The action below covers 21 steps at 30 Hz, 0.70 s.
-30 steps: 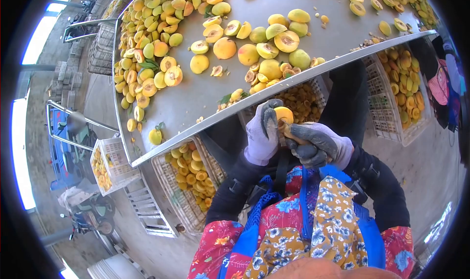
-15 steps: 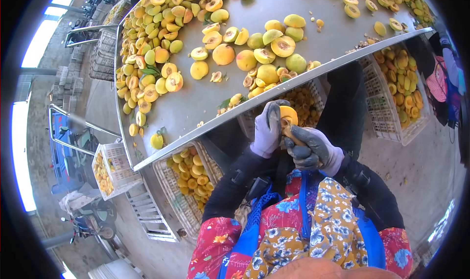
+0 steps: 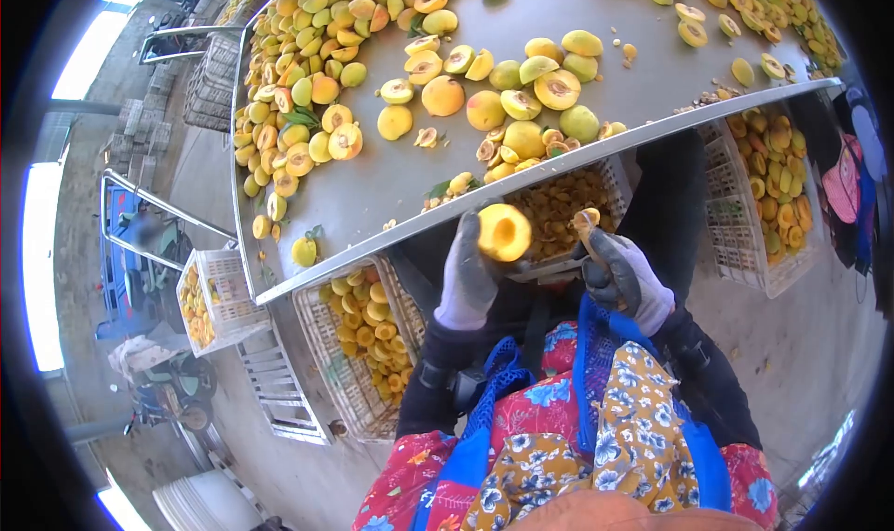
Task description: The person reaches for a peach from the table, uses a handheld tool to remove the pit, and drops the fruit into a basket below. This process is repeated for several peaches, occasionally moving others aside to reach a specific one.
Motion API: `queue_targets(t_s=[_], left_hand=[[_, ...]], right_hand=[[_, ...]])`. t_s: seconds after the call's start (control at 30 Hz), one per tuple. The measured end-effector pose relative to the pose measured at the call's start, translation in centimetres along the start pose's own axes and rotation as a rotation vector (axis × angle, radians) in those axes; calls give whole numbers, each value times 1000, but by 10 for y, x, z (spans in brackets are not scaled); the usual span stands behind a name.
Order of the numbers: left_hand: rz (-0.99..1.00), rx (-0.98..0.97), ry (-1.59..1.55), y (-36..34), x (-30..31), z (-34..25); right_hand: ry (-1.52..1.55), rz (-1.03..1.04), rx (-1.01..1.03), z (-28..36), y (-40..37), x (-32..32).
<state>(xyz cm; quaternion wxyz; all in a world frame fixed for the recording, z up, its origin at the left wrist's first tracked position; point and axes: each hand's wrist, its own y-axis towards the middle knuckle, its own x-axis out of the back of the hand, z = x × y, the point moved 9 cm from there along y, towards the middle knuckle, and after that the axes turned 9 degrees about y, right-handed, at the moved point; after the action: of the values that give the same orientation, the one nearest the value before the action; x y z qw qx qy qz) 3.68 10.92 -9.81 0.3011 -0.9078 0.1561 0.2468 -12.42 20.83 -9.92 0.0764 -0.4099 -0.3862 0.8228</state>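
Note:
My left hand [image 3: 471, 278], in a grey-palmed glove, grips a yellow peach half [image 3: 504, 234] whose cut face and smooth hollow turn up toward me. In my gloved right hand [image 3: 629, 287] is a slim pitting tool [image 3: 597, 250], closed in the fingers. At its tip sits a small brownish piece [image 3: 587, 218], which looks like a pit with some flesh. Both hands are just off the near edge of the metal table [image 3: 410, 182]. Below them stands a crate with many pits and scraps [image 3: 559, 205].
Heaped peach halves [image 3: 307, 74] cover the table's left side, with a smaller cluster [image 3: 521, 102] near its front. A crate of halves [image 3: 368, 326] stands at my left, another crate [image 3: 768, 196] at my right. A white crate [image 3: 214, 298] sits beyond the table's left corner.
My hands have drawn apart. The peach half has moved left and now shows its hollow, while the tool has come out of it to the right with the brownish piece at its tip.

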Motion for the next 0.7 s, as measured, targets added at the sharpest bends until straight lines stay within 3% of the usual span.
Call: queue_targets(t_s=[0.07,0.13,0.17,0.2,0.3,0.37,0.43,0.5,0.57,0.67,0.7], left_hand=[[-96,-93,252,-32,37,-31],[-438,-389,881,-74,80,-80],[-653,-354,1318,-98,91,-100],[-866,-295,1753,-115,89,-118],[-1069,-586,2233,-109,44,-149],[-742,-581,1789,-57,11,-161],[-509,-800,1871,4,-40,-158],[-275,-773,2088,79,-69,-140],[-236,-578,2111,141,-60,-121],[-138,-617,2016,166,-54,-127],[-102,-499,1680,164,-44,-131]], right_hand=[[-126,-22,56,0,12,12],[-242,-44,33,2,17,20],[-295,-56,-18,4,17,21],[-349,-69,-68,4,17,23],[-315,-12,-24,4,23,19],[-338,5,67,-6,47,40],[-528,-39,226,-4,58,55],[-883,-147,451,13,52,58],[-673,-73,313,15,45,48],[-339,-54,139,12,26,34],[-228,-61,86,10,23,32]])
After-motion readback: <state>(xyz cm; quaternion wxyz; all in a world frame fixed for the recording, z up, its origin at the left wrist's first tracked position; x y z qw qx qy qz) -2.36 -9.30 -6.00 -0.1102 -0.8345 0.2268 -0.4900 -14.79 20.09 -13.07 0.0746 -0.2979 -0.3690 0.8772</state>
